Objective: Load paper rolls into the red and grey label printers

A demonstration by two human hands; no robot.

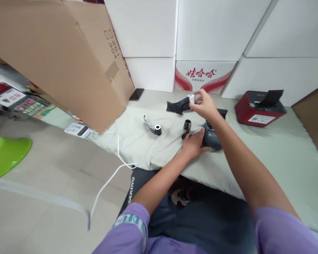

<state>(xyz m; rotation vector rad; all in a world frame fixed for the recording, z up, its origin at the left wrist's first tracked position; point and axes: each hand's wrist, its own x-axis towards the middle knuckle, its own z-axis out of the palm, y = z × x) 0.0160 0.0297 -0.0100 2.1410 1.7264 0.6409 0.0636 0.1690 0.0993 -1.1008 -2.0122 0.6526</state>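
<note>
My right hand is raised above the table and grips a small white paper roll with a dark wrapper hanging from it to the left. My left hand rests on the pale green cloth, its fingers against the left side of a small black printer. A dark roll stands upright just beyond my left hand. Farther left, another small roll lies on the cloth with a dark strip trailing from it.
A red printer sits at the back right. White boxes are stacked behind the table. A big cardboard box leans at the left, a phone behind it. A white cable hangs off the edge. A green stool stands on the floor.
</note>
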